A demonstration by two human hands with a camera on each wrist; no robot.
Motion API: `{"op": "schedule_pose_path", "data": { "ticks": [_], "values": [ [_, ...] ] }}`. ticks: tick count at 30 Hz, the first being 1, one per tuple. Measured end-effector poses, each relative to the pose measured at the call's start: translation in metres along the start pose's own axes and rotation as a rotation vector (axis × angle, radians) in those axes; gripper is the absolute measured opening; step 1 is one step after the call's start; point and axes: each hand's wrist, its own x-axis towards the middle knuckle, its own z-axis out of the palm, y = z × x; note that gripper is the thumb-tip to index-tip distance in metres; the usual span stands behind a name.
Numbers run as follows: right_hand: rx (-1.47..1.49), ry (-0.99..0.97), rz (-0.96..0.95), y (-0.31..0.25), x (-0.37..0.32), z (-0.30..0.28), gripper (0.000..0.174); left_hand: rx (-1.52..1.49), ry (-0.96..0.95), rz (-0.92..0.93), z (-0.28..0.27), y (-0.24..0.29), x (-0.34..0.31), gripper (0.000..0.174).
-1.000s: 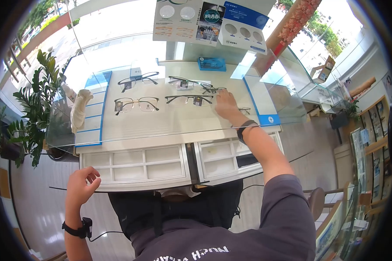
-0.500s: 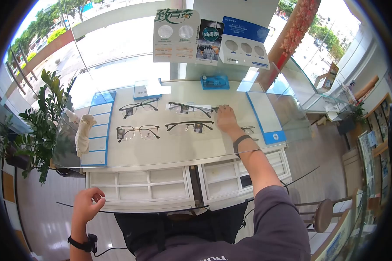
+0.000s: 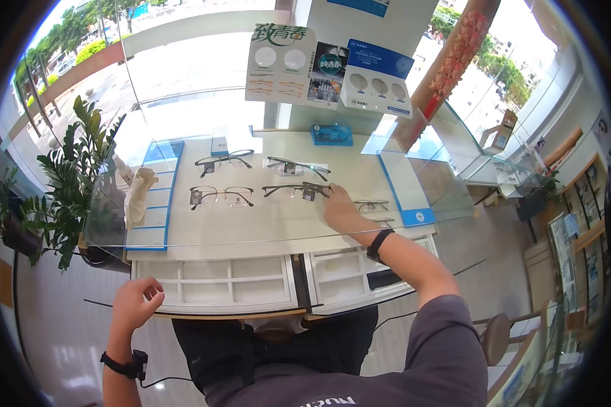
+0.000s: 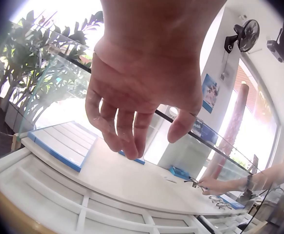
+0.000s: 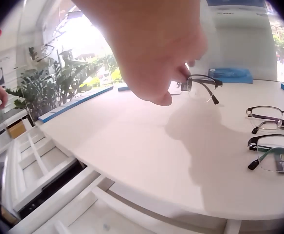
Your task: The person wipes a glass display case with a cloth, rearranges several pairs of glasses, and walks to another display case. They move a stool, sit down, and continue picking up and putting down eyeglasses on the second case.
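Note:
In the head view my right hand [image 3: 343, 211] pinches a dark-framed pair of glasses [image 3: 317, 189] at the right end of another pair [image 3: 285, 192], overlapping it. The right wrist view shows the held glasses [image 5: 205, 82] beyond the fingers of my right hand [image 5: 156, 58], one lens and a temple visible; the fingertips are partly hidden. Three more pairs lie left and behind: one front left [image 3: 220, 197], one back left [image 3: 224, 160], one back centre [image 3: 297, 167]. My left hand [image 3: 137, 302] hangs loosely curled and holds nothing, left of the drawers.
Two more pairs of glasses [image 3: 371, 205] lie right of my right hand. Blue-edged trays [image 3: 156, 193] [image 3: 406, 190] flank the white surface, under a glass top. Two divided drawers [image 3: 227, 279] stand out in front. A blue box [image 3: 332, 135] is at the back; a plant [image 3: 75, 183] stands left.
My right hand has moved from the back right towards the front and left, bringing the pinched glasses beside the front pair. The left hand stays loosely curled. The head view has shifted slightly.

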Motion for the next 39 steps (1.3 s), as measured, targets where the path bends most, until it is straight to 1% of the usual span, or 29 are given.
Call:
{"op": "schedule_pose_path", "data": {
  "ticks": [1,2,4,5,6,8,9,10,12,13,16,20,22,24,26,27,29,30,32,33,35,36,38,39],
  "values": [
    [0.030,-0.011,-0.062,-0.009,-0.005,-0.017,0.045,0.009,0.001,0.010,-0.001,0.000,0.000,0.025],
    [0.020,-0.014,-0.067,-0.019,-0.006,-0.031,0.045,0.018,0.003,0.021,-0.001,0.001,0.000,0.025],
    [0.219,-0.027,-0.096,-0.037,-0.008,-0.049,0.048,0.000,0.010,0.019,0.000,0.000,-0.001,0.025],
    [0.174,-0.155,-0.135,-0.045,-0.010,-0.057,0.044,0.001,0.016,0.025,0.000,-0.001,-0.001,0.025],
    [0.167,-0.161,-0.139,-0.052,-0.008,-0.073,0.044,0.003,0.021,0.031,0.000,-0.002,-0.001,0.025],
    [0.365,-0.503,-0.075,-0.071,-0.003,-0.113,0.046,0.002,0.029,0.027,0.000,0.001,-0.002,0.025],
    [0.356,-0.608,-0.063,-0.078,-0.001,-0.127,0.050,-0.002,0.030,0.034,0.000,0.001,-0.002,0.026],
    [0.354,-0.612,-0.063,-0.082,-0.004,-0.134,0.050,-0.004,0.032,0.043,0.000,0.000,-0.002,0.027],
    [0.464,-0.664,-0.180,-0.089,-0.011,-0.147,0.053,-0.002,0.038,0.055,0.000,-0.001,-0.003,0.028],
    [0.471,-0.725,-0.239,-0.091,-0.007,-0.172,0.057,0.007,0.037,0.065,0.000,-0.001,-0.003,0.029],
    [0.532,-0.725,-0.265,-0.096,-0.007,-0.211,0.054,0.005,0.030,0.069,0.000,-0.001,-0.004,0.029],
    [0.636,-0.805,-0.272,-0.082,0.006,-0.273,0.055,0.020,0.040,0.079,0.001,-0.004,-0.004,0.029],
    [0.745,-0.808,-0.206,-0.066,0.015,-0.314,0.057,0.015,0.033,0.075,-0.001,-0.003,-0.005,0.028],
    [0.879,-0.729,-0.157,-0.045,0.027,-0.345,0.057,0.010,0.020,0.074,0.000,-0.004,-0.005,0.028],
    [0.840,-0.574,-0.165,-0.017,0.037,-0.347,0.053,0.014,0.037,0.074,0.001,-0.006,-0.005,0.028],
    [0.840,-0.574,-0.163,-0.006,0.043,-0.348,0.053,0.014,0.035,0.075,0.002,-0.006,-0.005,0.028],
    [0.755,-0.445,0.035,0.013,0.058,-0.349,0.048,0.008,0.034,0.079,0.001,-0.006,-0.005,0.028],
    [0.755,-0.442,0.035,0.022,0.068,-0.345,0.048,0.010,0.035,0.081,0.000,-0.005,-0.006,0.028],
    [0.658,-0.462,0.184,0.041,0.084,-0.326,0.042,-0.003,0.050,0.080,-0.002,-0.001,-0.008,0.027],
    [0.658,-0.460,0.185,0.052,0.090,-0.309,0.042,-0.002,0.051,0.081,-0.001,-0.001,-0.009,0.027],
    [0.423,-0.408,0.133,0.075,0.098,-0.269,0.038,-0.004,0.064,0.076,0.000,-0.003,-0.009,0.026],
    [0.421,-0.405,0.133,0.081,0.100,-0.251,0.038,-0.004,0.067,0.078,0.000,-0.002,-0.009,0.026],
    [0.203,-0.368,0.119,0.092,0.102,-0.217,0.037,-0.007,0.087,0.082,0.000,-0.001,-0.011,0.030],
    [0.202,-0.366,0.118,0.095,0.102,-0.202,0.037,-0.007,0.089,0.083,0.000,-0.001,-0.011,0.030]
  ]
}}
